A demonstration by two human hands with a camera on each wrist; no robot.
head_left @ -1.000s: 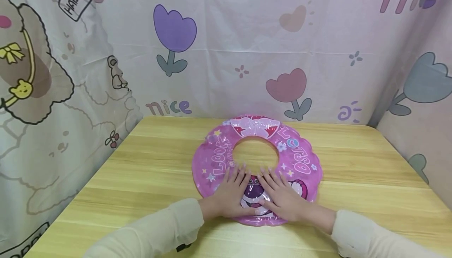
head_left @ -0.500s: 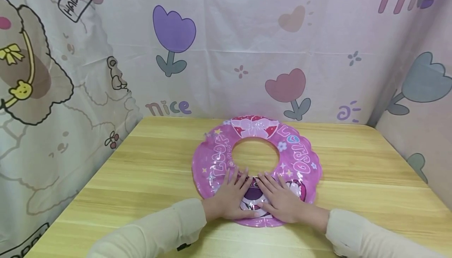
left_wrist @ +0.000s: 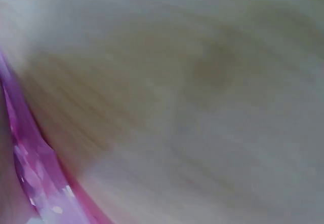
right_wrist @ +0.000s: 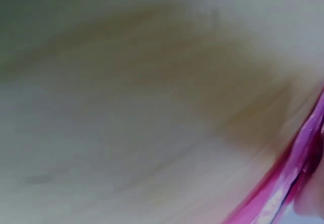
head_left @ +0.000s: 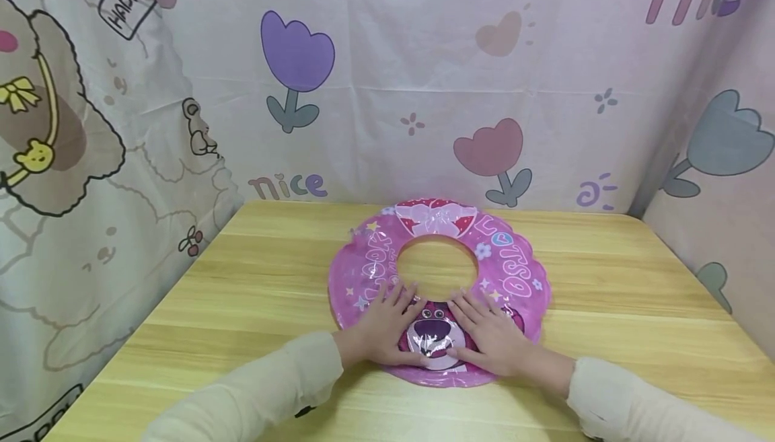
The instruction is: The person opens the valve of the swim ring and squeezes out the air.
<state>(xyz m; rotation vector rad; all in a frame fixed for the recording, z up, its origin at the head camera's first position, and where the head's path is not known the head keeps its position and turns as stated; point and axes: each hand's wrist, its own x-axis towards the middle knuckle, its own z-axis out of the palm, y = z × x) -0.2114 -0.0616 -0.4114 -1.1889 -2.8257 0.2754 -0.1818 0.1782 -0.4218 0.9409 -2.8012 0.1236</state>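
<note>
A pink inflatable swim ring (head_left: pixel 514 253) with printed letters, a bow and a bear face lies flat on the wooden table. On its near side, left of the bear face, my left hand (head_left: pixel 387 327) rests with fingers spread and straight. My right hand (head_left: pixel 493 334) presses on the same near part, to the right of the face, fingers also straight. The face shows between the two hands. In the left wrist view the edge of the swim ring (left_wrist: pixel 45 178) runs down the left side; the right wrist view has the swim ring (right_wrist: pixel 288 178) at lower right.
Pale wood makes up the table (head_left: pixel 230 294), which reaches back to a printed cloth (head_left: pixel 393 38) with tulips and lettering. More patterned cloth hangs at the left and right sides. A small dark object (head_left: pixel 305 412) shows under the left sleeve.
My hands have slid slightly apart on the swim ring, the left one leftward, so more of the bear face shows between them. The ring stays in nearly the same place.
</note>
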